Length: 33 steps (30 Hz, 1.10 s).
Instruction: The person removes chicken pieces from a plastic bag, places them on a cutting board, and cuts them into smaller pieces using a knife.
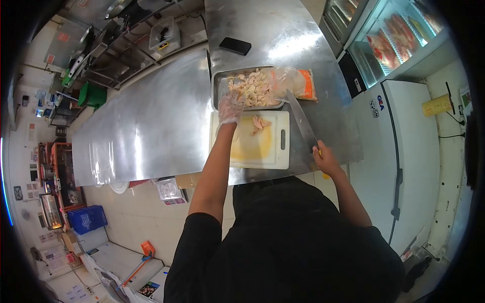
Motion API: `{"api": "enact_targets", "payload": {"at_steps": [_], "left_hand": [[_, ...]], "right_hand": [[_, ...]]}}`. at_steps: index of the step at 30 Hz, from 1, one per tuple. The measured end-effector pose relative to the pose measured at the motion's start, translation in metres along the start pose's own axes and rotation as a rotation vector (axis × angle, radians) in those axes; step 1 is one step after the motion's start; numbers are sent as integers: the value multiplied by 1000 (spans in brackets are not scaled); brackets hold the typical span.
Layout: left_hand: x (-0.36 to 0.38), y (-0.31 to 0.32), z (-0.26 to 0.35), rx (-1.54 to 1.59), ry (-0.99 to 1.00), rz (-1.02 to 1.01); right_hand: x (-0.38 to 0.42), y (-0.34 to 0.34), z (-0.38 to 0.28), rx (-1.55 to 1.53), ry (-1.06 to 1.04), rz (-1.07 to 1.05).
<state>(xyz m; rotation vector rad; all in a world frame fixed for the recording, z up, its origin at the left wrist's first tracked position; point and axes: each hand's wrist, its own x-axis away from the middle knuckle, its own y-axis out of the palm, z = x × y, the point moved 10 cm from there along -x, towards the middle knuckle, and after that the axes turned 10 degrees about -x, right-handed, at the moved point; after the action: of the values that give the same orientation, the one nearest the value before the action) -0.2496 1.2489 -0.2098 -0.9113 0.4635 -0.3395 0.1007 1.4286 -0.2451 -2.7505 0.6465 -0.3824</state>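
Note:
My left hand (pixel 231 107), in a clear plastic glove, reaches over the near left corner of a metal tray (pixel 216 85), its fingers stretched among pale cut pieces of chicken (pixel 252 87). My right hand (pixel 325 157) is bare and wrapped round the handle of a large knife (pixel 302 120). The blade points away from me, right of the white cutting board (pixel 279 162), with its tip near the tray's right end. A small pile of chicken (pixel 259 124) lies on the board's yellow-stained surface. An orange and clear plastic bag (pixel 303 85) rests over the tray's right side.
A black phone (pixel 235 46) lies on the steel table (pixel 273 28) beyond the tray. Another steel table (pixel 146 116) adjoins on the left. To the right stand a white freezer (pixel 409 151) and a lit glass display (pixel 399 43). A clear bin (pixel 164 36) sits on the back-left shelf.

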Motion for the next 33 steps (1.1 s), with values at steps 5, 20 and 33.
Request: {"api": "enact_targets", "payload": {"at_steps": [5, 20, 33], "left_hand": [[27, 16, 40, -124, 277, -40], [120, 71, -42, 662, -585, -498], [209, 47, -95, 705, -875, -238]], "right_hand": [[1, -7, -6, 32, -2, -18], [-23, 31, -24, 113, -52, -176], [-51, 137, -11, 411, -111, -493]]}}
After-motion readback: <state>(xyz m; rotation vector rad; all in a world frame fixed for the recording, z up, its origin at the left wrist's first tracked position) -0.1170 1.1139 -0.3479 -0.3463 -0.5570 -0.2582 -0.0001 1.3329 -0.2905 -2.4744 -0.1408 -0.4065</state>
